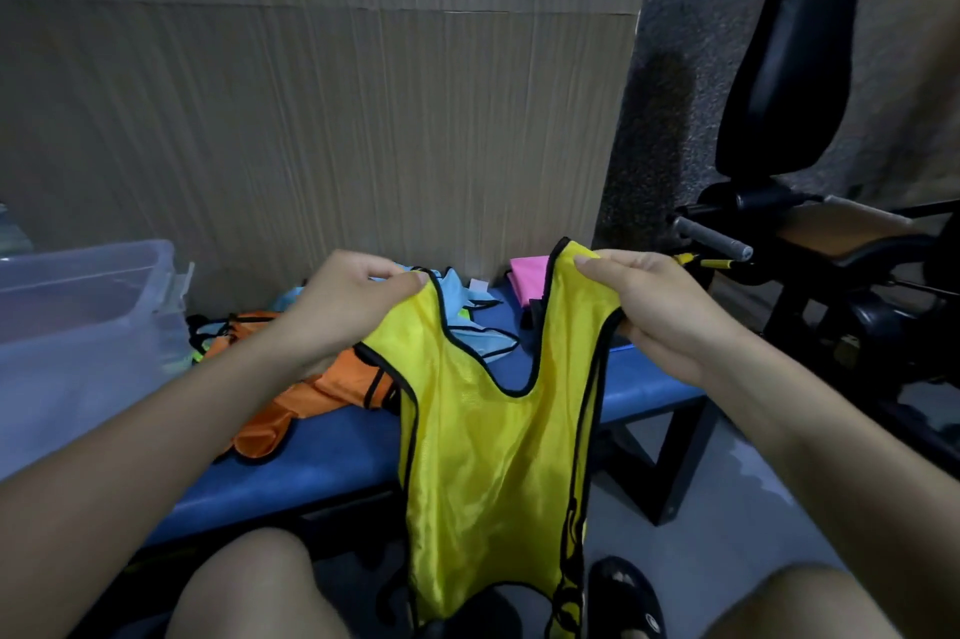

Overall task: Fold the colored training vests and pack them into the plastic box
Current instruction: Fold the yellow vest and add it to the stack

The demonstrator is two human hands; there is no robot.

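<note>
A yellow vest (pixel 483 451) with black trim hangs unfolded in front of the blue bench (pixel 322 456), reaching down between my knees. My left hand (pixel 348 306) pinches its left shoulder strap and my right hand (pixel 654 311) grips its right strap. On the bench behind lie an orange vest (pixel 311 394), a light blue vest (pixel 467 321) and a pink vest (pixel 527 277). The clear plastic box (pixel 78 326) stands at the left end of the bench, its contents unclear.
A tall cardboard sheet (pixel 322 119) stands close behind the bench. Black gym equipment (pixel 795 223) with a padded seat fills the right side. The grey floor (pixel 727 524) and my black sandal (pixel 628 591) show below the bench.
</note>
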